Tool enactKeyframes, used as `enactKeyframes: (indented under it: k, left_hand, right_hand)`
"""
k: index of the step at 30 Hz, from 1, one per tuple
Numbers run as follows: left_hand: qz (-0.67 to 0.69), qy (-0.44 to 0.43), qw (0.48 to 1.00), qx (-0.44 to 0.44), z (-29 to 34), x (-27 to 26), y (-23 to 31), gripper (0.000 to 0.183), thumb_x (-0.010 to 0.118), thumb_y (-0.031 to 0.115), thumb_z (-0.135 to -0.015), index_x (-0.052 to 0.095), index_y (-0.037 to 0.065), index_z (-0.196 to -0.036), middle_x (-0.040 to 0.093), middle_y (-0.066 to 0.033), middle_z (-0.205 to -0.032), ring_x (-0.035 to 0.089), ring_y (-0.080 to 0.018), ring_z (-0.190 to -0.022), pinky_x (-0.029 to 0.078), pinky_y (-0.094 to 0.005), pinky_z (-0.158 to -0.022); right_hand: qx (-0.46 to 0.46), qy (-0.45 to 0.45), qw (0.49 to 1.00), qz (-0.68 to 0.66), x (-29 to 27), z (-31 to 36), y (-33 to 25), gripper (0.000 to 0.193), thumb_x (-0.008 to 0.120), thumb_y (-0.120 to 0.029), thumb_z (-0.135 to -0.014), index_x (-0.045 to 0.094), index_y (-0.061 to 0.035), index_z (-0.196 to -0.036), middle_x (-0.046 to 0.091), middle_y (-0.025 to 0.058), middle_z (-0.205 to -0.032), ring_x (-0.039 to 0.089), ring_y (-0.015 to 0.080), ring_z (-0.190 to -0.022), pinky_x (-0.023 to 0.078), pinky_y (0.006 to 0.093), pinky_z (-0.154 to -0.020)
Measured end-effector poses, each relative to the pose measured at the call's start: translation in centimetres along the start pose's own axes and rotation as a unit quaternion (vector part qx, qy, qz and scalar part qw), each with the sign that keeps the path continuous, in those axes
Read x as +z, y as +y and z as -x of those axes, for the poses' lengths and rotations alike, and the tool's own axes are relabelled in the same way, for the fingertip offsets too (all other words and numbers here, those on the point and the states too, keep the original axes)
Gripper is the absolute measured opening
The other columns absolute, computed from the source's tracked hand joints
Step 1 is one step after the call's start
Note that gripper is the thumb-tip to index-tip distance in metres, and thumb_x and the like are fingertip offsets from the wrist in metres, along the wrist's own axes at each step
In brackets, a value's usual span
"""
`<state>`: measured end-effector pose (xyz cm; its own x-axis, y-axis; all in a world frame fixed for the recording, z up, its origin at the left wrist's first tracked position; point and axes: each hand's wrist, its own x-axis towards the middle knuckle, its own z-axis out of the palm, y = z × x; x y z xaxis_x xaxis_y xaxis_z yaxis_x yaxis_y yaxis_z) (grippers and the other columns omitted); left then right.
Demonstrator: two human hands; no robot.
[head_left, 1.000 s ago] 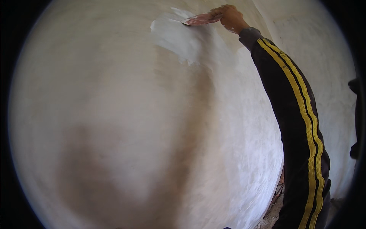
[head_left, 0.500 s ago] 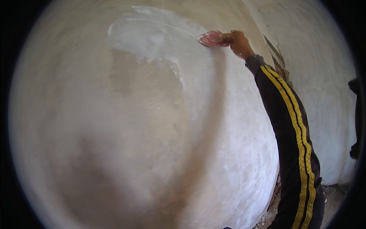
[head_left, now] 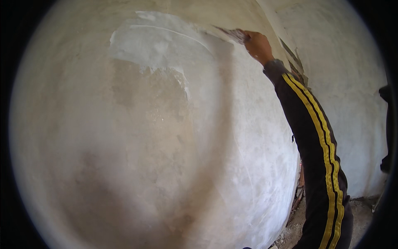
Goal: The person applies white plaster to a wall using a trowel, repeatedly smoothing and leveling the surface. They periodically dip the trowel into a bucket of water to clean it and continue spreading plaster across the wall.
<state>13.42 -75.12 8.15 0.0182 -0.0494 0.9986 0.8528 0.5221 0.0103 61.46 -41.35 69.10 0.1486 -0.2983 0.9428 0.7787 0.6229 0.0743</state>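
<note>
My right hand [head_left: 258,46] is at the upper right of the wall, its fingers closed round a reddish putty knife [head_left: 232,34] smeared with white. The putty knife is tilted, seen nearly edge-on, with its tip pointing left. Whether its edge touches the wall I cannot tell. Left of it, a pale patch of wet-looking putty [head_left: 145,41] spreads over the plastered wall [head_left: 157,137], with a thin raised ridge along its top. Below that patch the wall is browner and bare of the white coat. My left hand is out of the picture.
A second pale wall [head_left: 340,103] stands to the right, past the corner. Broken edges and a dark gap [head_left: 296,62] run down that corner. Rubble [head_left: 282,240] lies on the floor at lower right. A dark object [head_left: 386,128] shows at the far right rim.
The putty knife has turned from showing its broad red face to nearly edge-on. My right hand has shifted slightly left and up. The whole view has shifted slightly.
</note>
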Motion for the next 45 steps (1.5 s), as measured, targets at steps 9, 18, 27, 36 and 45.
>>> enactKeyframes:
  k: [9,18,27,36,45]
  left_hand:
    - [0.008,0.009,1.0,-0.013,0.6,0.2,0.7,0.056,0.045,0.044,-0.105,0.052,0.003,-0.142,0.046,-0.0254,-0.151,0.036,-0.0511,-0.143,0.022,-0.0686,-0.115]
    - [-0.009,0.031,0.999,0.023,2.0,2.7,0.3,0.055,0.045,0.04,-0.105,0.051,0.001,-0.143,0.05,-0.0258,-0.146,0.039,-0.0511,-0.142,0.024,-0.07,-0.113]
    - [-0.011,0.039,0.999,-0.003,3.1,-5.9,2.9,0.055,0.044,0.039,-0.105,0.056,-0.003,-0.139,0.05,-0.0293,-0.147,0.043,-0.0513,-0.139,0.026,-0.068,-0.114]
    - [-0.001,0.129,0.99,0.048,1.8,-0.5,2.6,0.052,0.043,0.036,-0.106,0.058,-0.006,-0.134,0.052,-0.0296,-0.145,0.046,-0.05,-0.137,0.033,-0.0657,-0.111]
    - [-0.018,0.031,0.999,0.008,3.2,-2.1,3.4,0.057,0.042,0.04,-0.107,0.051,-0.003,-0.143,0.043,-0.0292,-0.152,0.038,-0.0497,-0.143,0.025,-0.0658,-0.115]
  right_hand:
    - [-0.108,-0.142,0.98,-0.087,-0.7,0.3,-7.9,0.028,0.061,-0.005,-0.093,0.071,-0.004,-0.119,0.073,0.0228,-0.1,0.069,0.0391,-0.088,0.054,0.0437,-0.084]
    - [-0.047,0.008,0.999,-0.01,-0.8,-0.3,-2.1,0.031,0.058,-0.007,-0.092,0.075,-0.0133,-0.118,0.074,0.019,-0.102,0.07,0.0392,-0.09,0.055,0.0455,-0.086]
    - [-0.025,-0.052,0.998,-0.039,-0.1,2.5,-1.2,0.035,0.059,-0.005,-0.089,0.075,-0.0158,-0.118,0.073,0.0183,-0.107,0.069,0.0379,-0.1,0.054,0.0444,-0.091]
    - [0.021,-0.017,1.0,0.0,-1.4,2.8,6.8,0.039,0.059,-0.008,-0.082,0.073,-0.0077,-0.118,0.072,0.025,-0.104,0.07,0.0416,-0.097,0.054,0.0468,-0.088]
    - [0.15,-0.052,0.987,0.0,0.3,-3.2,7.7,0.038,0.066,-0.026,-0.077,0.073,-0.0048,-0.107,0.072,0.0248,-0.103,0.069,0.0449,-0.097,0.055,0.047,-0.087]
